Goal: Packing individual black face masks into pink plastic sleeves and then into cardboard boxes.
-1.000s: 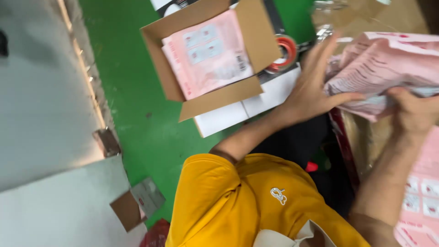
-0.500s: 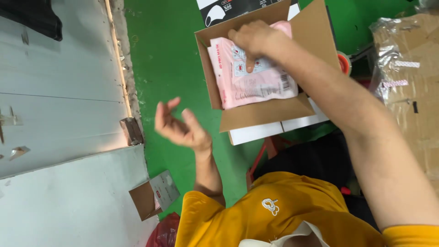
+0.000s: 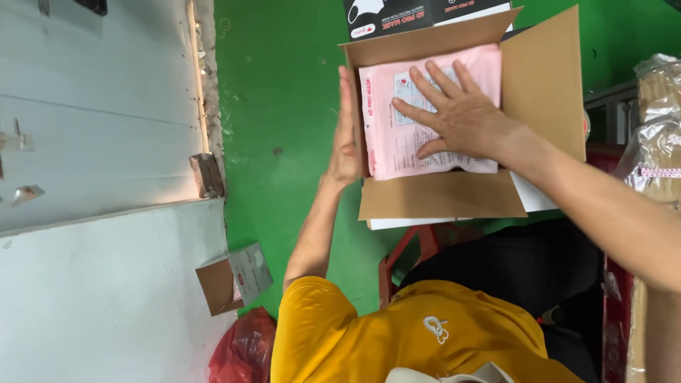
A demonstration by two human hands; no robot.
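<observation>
Since half a second earlier, the left hand (image 3: 345,135) had risen from open air over the green floor to lie flat against the outer wall of the cardboard box (image 3: 543,85), fingers straight and together, gripping nothing. Meanwhile the right hand (image 3: 461,113), which had been poking into the box with bent fingers, had spread wide and pressed palm-down on the pink packets (image 3: 397,149), holding nothing in its grasp.

Those packets were glossy, thin plastic pouches, rectangular, pale pink with printed panels, stacked inside the box and filling most of it. Its walls were plain brown corrugated board, with flaps standing open at 12, 3 and 6 o'clock. At 12 o'clock from it lay a black printed carton (image 3: 418,15). A white sheet (image 3: 404,223) showed beneath the lower flap at 6 o'clock.

Further out, the green floor (image 3: 284,106) was painted and scuffed. At 8 o'clock from the box a small open carton (image 3: 234,278) sat near a crumpled red plastic bag (image 3: 245,351). At 3 o'clock, a bundle wrapped in clear film (image 3: 656,135) looked wrinkled and shiny.
</observation>
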